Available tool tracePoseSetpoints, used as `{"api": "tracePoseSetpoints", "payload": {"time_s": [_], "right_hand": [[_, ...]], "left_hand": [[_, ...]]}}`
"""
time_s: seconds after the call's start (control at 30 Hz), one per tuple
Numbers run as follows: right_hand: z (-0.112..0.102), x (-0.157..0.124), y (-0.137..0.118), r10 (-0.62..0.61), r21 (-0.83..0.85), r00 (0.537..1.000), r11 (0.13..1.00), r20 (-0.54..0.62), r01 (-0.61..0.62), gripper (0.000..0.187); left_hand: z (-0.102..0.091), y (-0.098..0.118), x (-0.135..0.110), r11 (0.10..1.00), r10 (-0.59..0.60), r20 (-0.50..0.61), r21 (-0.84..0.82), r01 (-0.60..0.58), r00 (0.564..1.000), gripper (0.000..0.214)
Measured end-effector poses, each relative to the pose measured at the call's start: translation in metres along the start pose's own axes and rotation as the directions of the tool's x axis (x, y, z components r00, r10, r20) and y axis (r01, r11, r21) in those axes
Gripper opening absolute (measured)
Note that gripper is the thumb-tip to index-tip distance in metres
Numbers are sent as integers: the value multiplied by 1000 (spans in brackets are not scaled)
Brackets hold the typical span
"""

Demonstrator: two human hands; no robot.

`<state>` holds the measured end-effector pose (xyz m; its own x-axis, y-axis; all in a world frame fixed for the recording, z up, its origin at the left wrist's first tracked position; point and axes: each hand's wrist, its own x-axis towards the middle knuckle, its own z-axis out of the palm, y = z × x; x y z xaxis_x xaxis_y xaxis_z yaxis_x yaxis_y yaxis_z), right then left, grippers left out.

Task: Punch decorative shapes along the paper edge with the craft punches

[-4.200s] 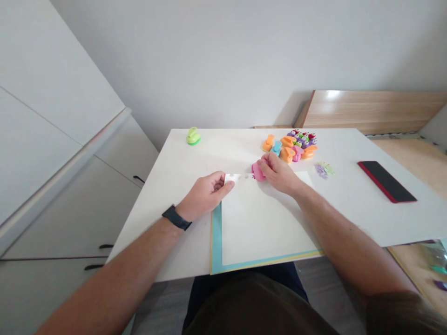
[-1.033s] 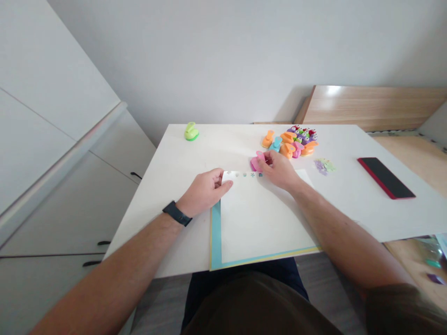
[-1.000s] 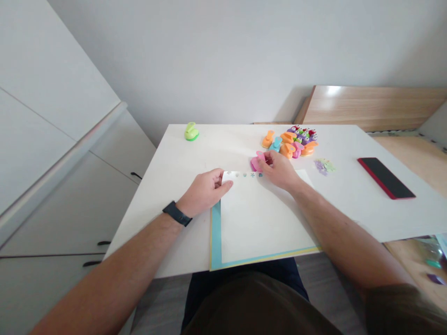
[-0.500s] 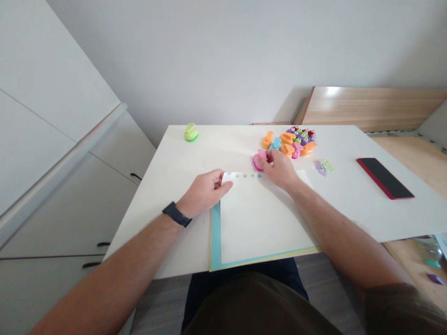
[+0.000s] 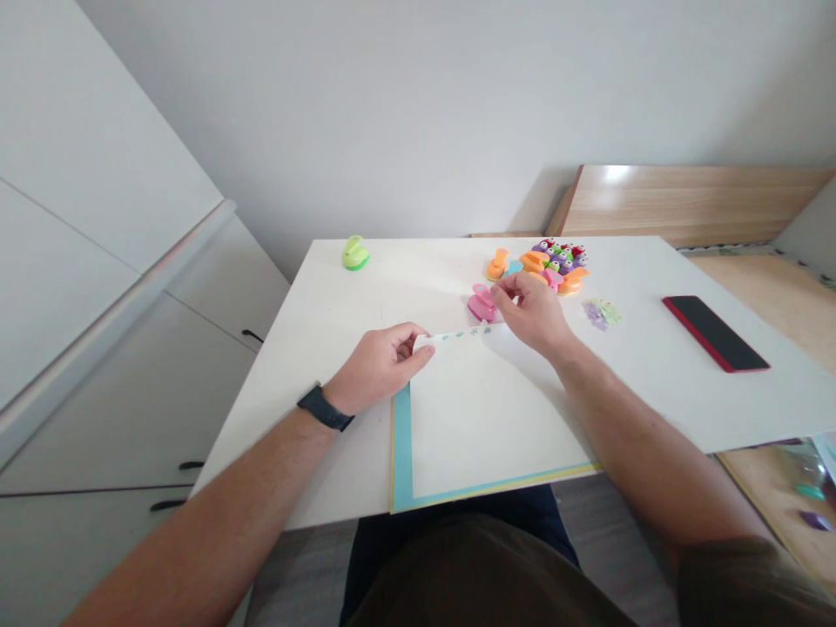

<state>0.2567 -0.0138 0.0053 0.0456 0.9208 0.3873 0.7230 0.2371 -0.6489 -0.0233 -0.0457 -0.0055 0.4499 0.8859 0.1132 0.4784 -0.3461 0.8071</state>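
White paper (image 5: 487, 418) lies on a blue-bordered card (image 5: 401, 444) at the near side of the white tabletop (image 5: 405, 279), its top edge carrying a row of small teal shapes (image 5: 461, 333). The two hands are apart, one at each end of that edge. The left hand (image 5: 375, 366) rests on the sheet's upper left corner with its fingers curled over the paper, and a dark wristband (image 5: 325, 407) circles the wrist. The right hand (image 5: 532, 313) sits at about 1 o'clock from the left hand, with its fingertips (image 5: 500, 296) curled close to the sheet's top edge; whether they pinch the paper or only hover just above it cannot be told. A pink craft punch (image 5: 482, 303) stands just beside those fingertips at about 11 o'clock, apart from the sheet. Beyond it, at 1 o'clock from the paper, sits a heap of orange, purple and red craft punches (image 5: 552, 266), with purple and green paper scraps (image 5: 601, 312) to its lower right. A green craft punch (image 5: 355, 253) stands alone at 11 o'clock, and a black smartphone with a red edge (image 5: 715, 333) lies at 2 o'clock near the tabletop's right side
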Motion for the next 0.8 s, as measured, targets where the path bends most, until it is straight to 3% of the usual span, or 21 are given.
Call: {"api": "tracePoseSetpoints", "payload": {"time_s": [0.1,0.3,0.5,0.8], "right_hand": [[-11,-1,-5,-13,15,993,1000,115,12,26],[-21,-3,-2,-27,-10,935,999,354,33,21],[-24,-3,-2,-5,-50,895,998,446,30,9],[-21,-3,0,26,-124,884,992,466,36,11]], "left_hand": [[-1,1,-1,998,37,-9,49,-37,999,25],[-1,-1,-1,985,148,6,88,-148,989,21],[-2,1,0,953,260,61,147,-266,964,16],[-3,-1,0,897,387,121,182,-404,914,13]]}}
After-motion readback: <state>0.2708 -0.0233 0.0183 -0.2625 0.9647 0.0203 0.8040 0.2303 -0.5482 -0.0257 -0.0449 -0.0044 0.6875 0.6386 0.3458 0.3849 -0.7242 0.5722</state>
